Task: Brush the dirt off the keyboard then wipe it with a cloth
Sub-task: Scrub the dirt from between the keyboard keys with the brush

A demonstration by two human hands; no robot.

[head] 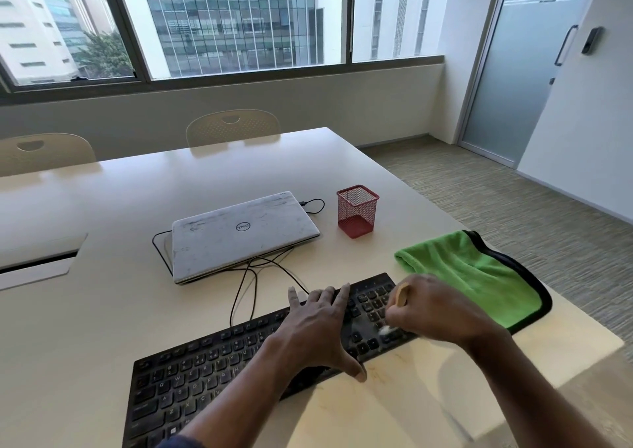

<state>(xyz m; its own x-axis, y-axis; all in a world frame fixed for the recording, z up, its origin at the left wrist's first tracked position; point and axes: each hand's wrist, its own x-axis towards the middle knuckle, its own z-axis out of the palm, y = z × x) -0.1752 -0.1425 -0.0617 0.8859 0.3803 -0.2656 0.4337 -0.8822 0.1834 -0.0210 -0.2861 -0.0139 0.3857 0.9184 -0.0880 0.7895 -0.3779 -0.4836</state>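
Over the right end of the keyboard (191, 375) we see both hands at work. Our right hand (435, 314) is curled round a small brush (401, 295), whose pale wooden handle sticks up out of the fist. Its whitish bristles touch the keys of the number pad, though motion blur keeps us from making out the exact finger placement. Our left hand (318, 327) lies flat on the keys just beside it, fingers straight and spread toward the far edge, thumb reaching over the near edge to the table (102, 276); it holds nothing. The black keyboard itself lies at an angle across the near part of the pale table, its left end closest to us, and a greyish film shows on the keys near the bristles. Just beyond its right end lies the green cloth (479, 276), edged in black and loosely folded, reaching the table's right edge. Farther back we find a closed white laptop (239, 235) with dark cables (253, 276) trailing from under it toward the keyboard, and to its right a red mesh pen cup (358, 211). Two cream chairs (233, 127) stand at the far side, under a wide window (239, 19).
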